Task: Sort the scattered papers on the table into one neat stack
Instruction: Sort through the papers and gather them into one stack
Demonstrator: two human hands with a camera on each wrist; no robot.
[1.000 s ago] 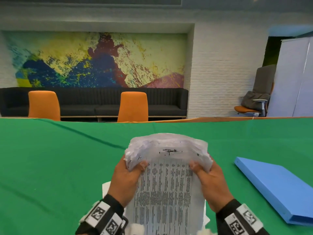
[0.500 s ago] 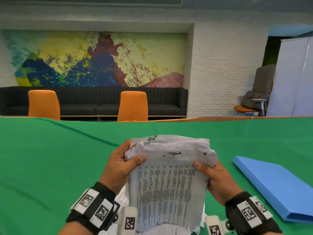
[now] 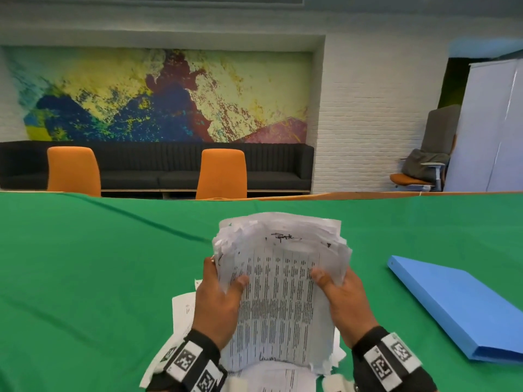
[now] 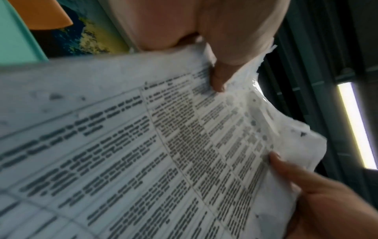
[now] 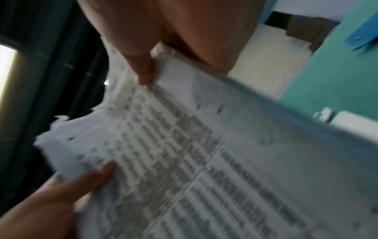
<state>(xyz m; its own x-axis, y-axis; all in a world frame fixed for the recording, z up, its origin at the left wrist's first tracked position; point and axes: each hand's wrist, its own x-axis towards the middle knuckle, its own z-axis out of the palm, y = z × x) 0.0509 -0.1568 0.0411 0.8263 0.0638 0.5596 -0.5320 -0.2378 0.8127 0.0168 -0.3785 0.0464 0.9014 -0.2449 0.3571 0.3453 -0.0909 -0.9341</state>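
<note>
A thick bundle of printed papers (image 3: 280, 284) stands upright above the green table (image 3: 85, 278), its top edges ragged and uneven. My left hand (image 3: 220, 295) grips its left edge, thumb on the front sheet. My right hand (image 3: 339, 292) grips the right edge the same way. Both wrist views show the printed sheet (image 4: 143, 153) (image 5: 204, 161) close up with a thumb pressed on it. More loose sheets (image 3: 184, 309) lie flat on the table under and behind my hands.
A blue folder (image 3: 464, 309) lies on the table to the right. Two orange chairs (image 3: 220, 174) stand beyond the far table edge, in front of a dark sofa.
The bundle has dropped lower and my hands have slid down its sides; the sheet marked at the top no longer sticks up behind.
</note>
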